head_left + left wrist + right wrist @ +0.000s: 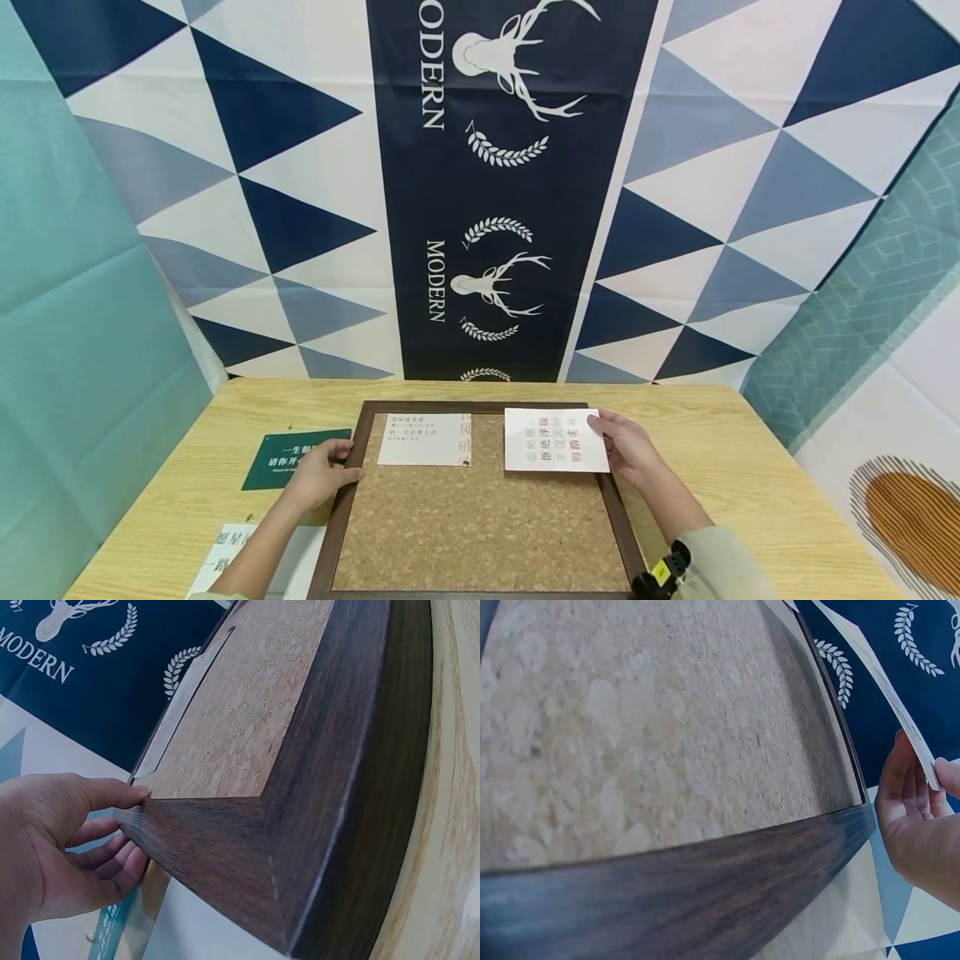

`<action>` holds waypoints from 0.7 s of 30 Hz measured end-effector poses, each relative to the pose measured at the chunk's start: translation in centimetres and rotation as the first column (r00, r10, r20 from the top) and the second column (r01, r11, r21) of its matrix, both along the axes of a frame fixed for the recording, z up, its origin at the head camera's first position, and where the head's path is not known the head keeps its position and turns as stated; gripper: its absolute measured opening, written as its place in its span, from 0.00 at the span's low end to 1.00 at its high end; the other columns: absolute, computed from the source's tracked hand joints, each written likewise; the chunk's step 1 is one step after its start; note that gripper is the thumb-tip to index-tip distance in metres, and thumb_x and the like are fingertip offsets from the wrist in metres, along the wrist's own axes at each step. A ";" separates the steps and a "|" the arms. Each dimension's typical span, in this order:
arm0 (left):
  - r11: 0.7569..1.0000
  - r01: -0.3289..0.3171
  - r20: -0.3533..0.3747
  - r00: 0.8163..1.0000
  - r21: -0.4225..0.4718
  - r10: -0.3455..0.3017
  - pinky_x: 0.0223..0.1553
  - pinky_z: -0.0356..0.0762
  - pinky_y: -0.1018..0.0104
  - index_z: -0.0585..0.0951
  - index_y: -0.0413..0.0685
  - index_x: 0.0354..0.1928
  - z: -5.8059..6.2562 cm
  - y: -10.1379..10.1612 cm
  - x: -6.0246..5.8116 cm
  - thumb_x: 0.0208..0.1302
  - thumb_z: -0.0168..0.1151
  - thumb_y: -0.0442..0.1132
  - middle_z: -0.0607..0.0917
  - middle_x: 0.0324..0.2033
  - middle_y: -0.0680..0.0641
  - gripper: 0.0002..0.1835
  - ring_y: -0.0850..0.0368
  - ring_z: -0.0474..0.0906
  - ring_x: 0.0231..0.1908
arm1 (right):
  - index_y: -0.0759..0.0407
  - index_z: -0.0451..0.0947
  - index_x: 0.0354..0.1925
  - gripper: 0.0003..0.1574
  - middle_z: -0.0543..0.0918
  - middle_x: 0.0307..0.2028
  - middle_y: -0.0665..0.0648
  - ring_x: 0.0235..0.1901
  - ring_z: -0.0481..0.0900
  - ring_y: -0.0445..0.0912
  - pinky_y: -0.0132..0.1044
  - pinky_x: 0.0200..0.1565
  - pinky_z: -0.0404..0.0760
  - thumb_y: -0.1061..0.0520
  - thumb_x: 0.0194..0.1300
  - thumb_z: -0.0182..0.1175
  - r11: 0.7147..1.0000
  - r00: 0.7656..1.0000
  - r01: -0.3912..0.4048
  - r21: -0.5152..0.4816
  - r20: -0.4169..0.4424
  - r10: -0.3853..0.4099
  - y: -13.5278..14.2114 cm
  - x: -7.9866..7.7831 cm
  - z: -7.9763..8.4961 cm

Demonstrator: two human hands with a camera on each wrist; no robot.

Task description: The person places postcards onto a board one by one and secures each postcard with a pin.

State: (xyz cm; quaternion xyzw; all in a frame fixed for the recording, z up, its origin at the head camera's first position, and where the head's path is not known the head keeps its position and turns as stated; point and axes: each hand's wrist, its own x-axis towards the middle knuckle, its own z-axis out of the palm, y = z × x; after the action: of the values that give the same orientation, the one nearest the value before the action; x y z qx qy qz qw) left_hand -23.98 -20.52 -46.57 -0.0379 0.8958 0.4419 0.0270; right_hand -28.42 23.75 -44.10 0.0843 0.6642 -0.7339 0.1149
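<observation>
Well, from where I stand everything turns on how the white card with red and grey lettering point(557, 440) sits relative to the grip: it reaches leftward from the right hand point(630, 446), long axis running side to side, over the upper right part of the corkboard point(480, 525). That hand is much the nearer one, pinching the card's right end between thumb and fingers, so the far left end has no support that I can see. The left hand point(318, 475) is across the board, holding the left side of the dark wooden frame point(622, 533). A second white card point(423, 439) lies on the cork at upper left, well apart from the held one; beyond the frame, a green card point(273, 462) and a large white sheet point(296, 567) rest on the counter point(712, 467). From the head view, the held card could pass for lying on the board; the right wrist view shows it nearly edge-on, raised clear of the cork near the hand. Only the left wrist view makes plain the other grip: thumb on top of the frame, fingers bent against its outer side.
</observation>
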 end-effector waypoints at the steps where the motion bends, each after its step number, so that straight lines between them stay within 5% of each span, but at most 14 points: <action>1: 1.000 0.000 0.002 1.000 0.001 0.000 0.37 0.77 0.58 0.71 0.30 0.58 0.0 0.0 0.0 0.54 0.67 0.36 0.76 0.49 0.34 0.30 0.50 0.76 0.41 | 0.69 0.41 0.71 0.40 0.79 0.33 0.45 0.33 0.79 0.35 0.30 0.37 0.79 0.57 0.71 0.48 1.000 1.000 -0.001 0.004 -0.001 0.001 -0.1 0.0 0.0; 21: 1.000 -0.002 0.014 1.000 0.014 0.002 0.39 0.77 0.57 0.71 0.30 0.58 0.3 0.0 0.0 0.54 0.67 0.36 0.76 0.50 0.33 0.30 0.48 0.75 0.42 | 0.70 0.52 0.67 0.32 0.82 0.30 0.44 0.31 0.81 0.36 0.30 0.35 0.79 0.58 0.71 0.47 1.000 1.000 0.017 -0.002 -0.007 -0.017 -0.7 -0.4 -0.3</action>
State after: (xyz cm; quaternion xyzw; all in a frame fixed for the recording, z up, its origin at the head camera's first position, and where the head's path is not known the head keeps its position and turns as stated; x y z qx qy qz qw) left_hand -23.96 -20.53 -46.31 -0.0417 0.8925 0.4479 0.0331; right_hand -28.83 23.04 -44.35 0.0870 0.6633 -0.7356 0.1065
